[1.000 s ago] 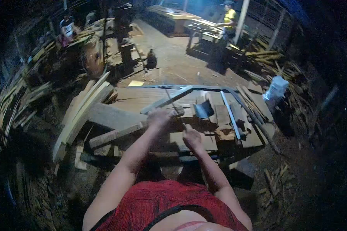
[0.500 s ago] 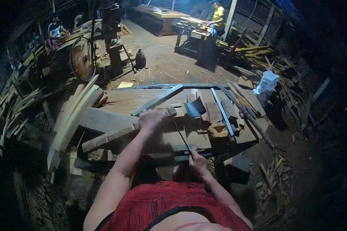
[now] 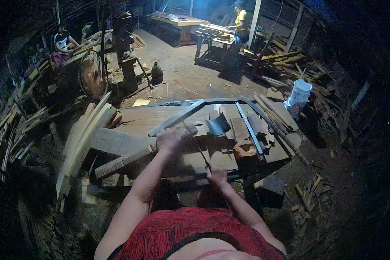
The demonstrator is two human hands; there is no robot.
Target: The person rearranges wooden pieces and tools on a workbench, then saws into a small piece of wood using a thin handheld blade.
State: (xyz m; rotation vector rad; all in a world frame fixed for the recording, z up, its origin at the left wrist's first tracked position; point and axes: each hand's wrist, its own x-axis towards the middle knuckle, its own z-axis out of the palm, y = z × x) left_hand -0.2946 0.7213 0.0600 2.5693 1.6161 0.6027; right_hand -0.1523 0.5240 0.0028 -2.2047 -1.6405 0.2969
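My left hand is wrapped over a long wooden piece that slants across the workbench. In my right hand, near the bench's front edge, is the handle of a thin, dark tool. The tool's narrow shaft slopes up and left across the wooden piece, just right of my left hand. Beyond my left hand lies a pale wooden bar. A curved dark sheet rests to the right, beside a metal ruler and a reddish wood block.
Long boards stick out at the bench's left. A white sack stands at the right near scrap wood. Past the bench are a round blade-like wheel, a dark jug, a person at the left and another at a far table.
The tool and my right hand first came back toward my body, then moved forward and slightly left again. My left hand stays on the wooden piece. The view has shifted too.
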